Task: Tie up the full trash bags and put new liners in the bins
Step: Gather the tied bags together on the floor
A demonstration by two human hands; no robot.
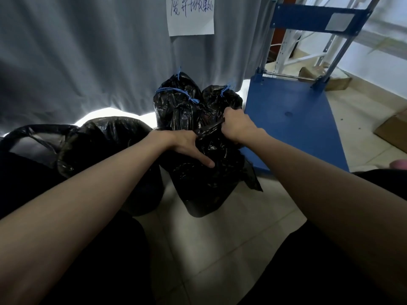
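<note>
A full black trash bag [204, 186] stands on the tiled floor in front of me. My left hand [189, 146] grips the gathered plastic at its top, thumb stretched out over the bag. My right hand [236, 126] is curled round a twisted strip of the same bag's neck and pulls it to the right. Behind it stand two tied black bags [176, 104] [220, 100] with blue drawstrings. To the left is a bin with a black liner [105, 146], its mouth open.
A grey curtain [88, 62] with a handwritten paper sign [190, 15] hangs behind the bags. A blue platform trolley [293, 119] stands right beside them. Cardboard [394, 130] lies on the floor at the right edge. My dark-clothed legs fill the lower corners.
</note>
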